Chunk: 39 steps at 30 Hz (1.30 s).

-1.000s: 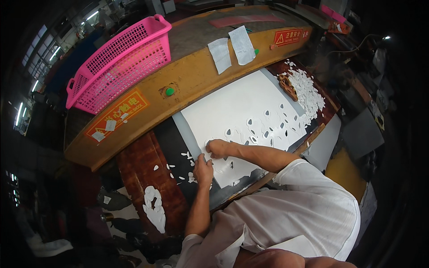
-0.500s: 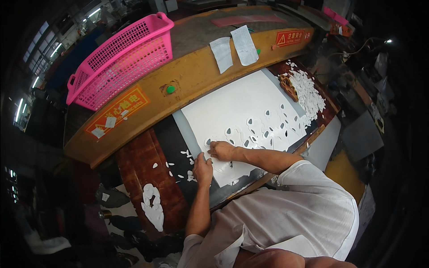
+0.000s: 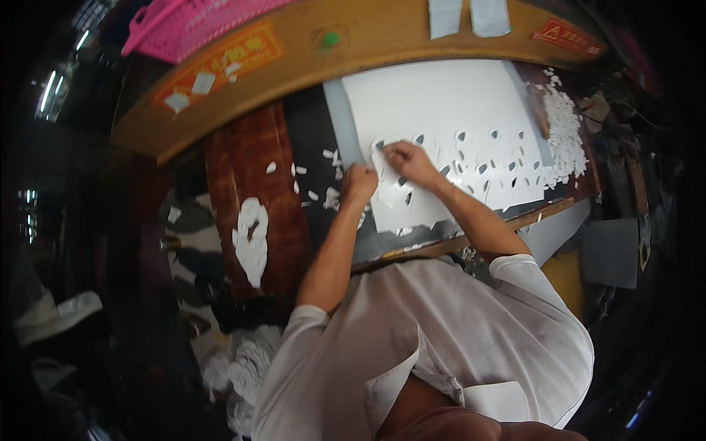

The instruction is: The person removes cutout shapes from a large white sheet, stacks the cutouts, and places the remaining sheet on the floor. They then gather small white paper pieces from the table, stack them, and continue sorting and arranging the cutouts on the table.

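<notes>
A large white sheet (image 3: 441,95) lies on a grey board, with rows of small cut-out holes across its nearer part. At its left edge my left hand (image 3: 359,181) is closed, fingers curled; what they grip is hidden. My right hand (image 3: 409,162) rests over the sheet beside the leftmost hole, its fingers bent together in a pinch. Anything between those fingertips is too small to make out. Small white cut pieces (image 3: 331,197) lie scattered on the black surface just left of my left hand.
A yellow machine beam (image 3: 309,62) with a green button crosses behind the sheet, and a pink basket (image 3: 176,33) stands on it. White scraps are heaped (image 3: 566,140) at the right. Stacked white cut pieces (image 3: 251,246) lie on the reddish-brown board (image 3: 228,176) at left.
The view has shifted, so the sheet and the beam appear higher in the picture. My hands are slightly farther apart, both still at the sheet's left side.
</notes>
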Each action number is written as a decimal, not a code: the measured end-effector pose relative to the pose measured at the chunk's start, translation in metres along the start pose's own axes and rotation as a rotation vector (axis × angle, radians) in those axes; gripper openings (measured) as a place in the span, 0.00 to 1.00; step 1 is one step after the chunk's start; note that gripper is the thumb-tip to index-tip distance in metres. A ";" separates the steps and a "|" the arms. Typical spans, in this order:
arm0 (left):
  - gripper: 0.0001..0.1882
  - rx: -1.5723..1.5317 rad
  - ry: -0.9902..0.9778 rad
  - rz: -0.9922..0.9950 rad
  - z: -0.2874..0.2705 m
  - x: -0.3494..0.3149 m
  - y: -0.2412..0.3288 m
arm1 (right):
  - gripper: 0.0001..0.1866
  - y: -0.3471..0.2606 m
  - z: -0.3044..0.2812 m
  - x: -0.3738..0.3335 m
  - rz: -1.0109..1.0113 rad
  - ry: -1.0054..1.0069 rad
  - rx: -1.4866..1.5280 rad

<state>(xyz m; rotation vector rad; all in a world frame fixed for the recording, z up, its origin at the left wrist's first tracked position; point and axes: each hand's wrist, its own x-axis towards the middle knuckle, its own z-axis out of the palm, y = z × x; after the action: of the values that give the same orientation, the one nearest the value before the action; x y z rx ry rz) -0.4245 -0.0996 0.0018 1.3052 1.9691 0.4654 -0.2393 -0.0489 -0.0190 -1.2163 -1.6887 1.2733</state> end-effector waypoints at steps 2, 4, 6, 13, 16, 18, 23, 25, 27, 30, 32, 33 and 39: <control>0.17 0.034 0.072 0.082 -0.004 0.012 0.007 | 0.12 -0.008 -0.008 0.004 0.105 0.008 0.089; 0.16 0.040 0.042 0.100 -0.010 0.017 0.015 | 0.13 -0.016 -0.015 0.007 0.130 0.006 0.179; 0.17 -0.190 -0.134 -0.037 -0.018 0.017 0.022 | 0.13 -0.022 -0.019 0.008 0.173 0.004 0.177; 0.19 -0.435 -0.183 -0.073 -0.030 0.011 0.032 | 0.16 -0.026 -0.020 0.005 -0.039 -0.121 -0.023; 0.19 -0.520 -0.227 -0.116 -0.028 0.016 0.034 | 0.17 -0.023 -0.021 0.003 -0.086 -0.158 -0.033; 0.18 -0.612 -0.282 -0.127 -0.028 0.021 0.035 | 0.17 -0.020 -0.022 0.000 -0.030 -0.140 -0.017; 0.16 -0.536 -0.338 -0.101 -0.031 0.030 0.032 | 0.18 -0.015 -0.017 -0.002 -0.088 -0.119 -0.032; 0.16 -0.673 -0.350 -0.117 -0.029 0.031 0.028 | 0.19 -0.018 -0.010 -0.002 -0.142 -0.097 -0.112; 0.15 -0.757 -0.310 -0.136 -0.025 0.033 0.024 | 0.15 -0.026 -0.004 -0.005 -0.266 -0.036 -0.197; 0.12 -0.748 -0.227 -0.157 -0.017 0.034 0.020 | 0.10 -0.047 -0.005 -0.026 -0.290 -0.103 -0.158; 0.12 -0.600 -0.209 -0.157 -0.015 0.033 0.019 | 0.06 -0.062 -0.017 -0.049 -0.231 -0.219 -0.069; 0.12 -0.557 -0.176 -0.028 -0.015 0.031 0.019 | 0.06 -0.068 -0.027 -0.063 -0.224 -0.385 -0.044; 0.16 -0.503 -0.313 -0.185 -0.014 -0.022 -0.002 | 0.10 -0.078 -0.045 -0.091 0.122 -0.571 -0.403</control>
<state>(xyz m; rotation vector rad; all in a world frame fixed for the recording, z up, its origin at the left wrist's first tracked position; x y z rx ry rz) -0.4307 -0.1190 0.0184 0.8144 1.5598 0.5800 -0.1907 -0.1269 0.0694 -1.2680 -2.4032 1.4982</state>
